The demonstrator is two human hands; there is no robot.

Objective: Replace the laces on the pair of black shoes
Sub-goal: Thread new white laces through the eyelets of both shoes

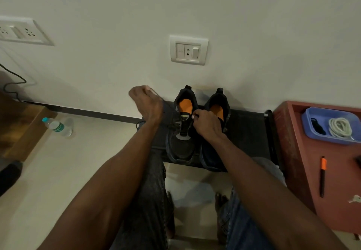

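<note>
Your left hand [149, 106] is pinching a dark lace [163, 101], raised over the left shoe [180, 130]. Your right hand [208, 123] is pinching at that shoe's eyelets. Both black shoes are sitting side by side along the counter's [248, 138] near edge, the right shoe [216, 111] touching the first.

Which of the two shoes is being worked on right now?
The left shoe: both hands are at its laces. The right shoe beside it is untouched.
</note>
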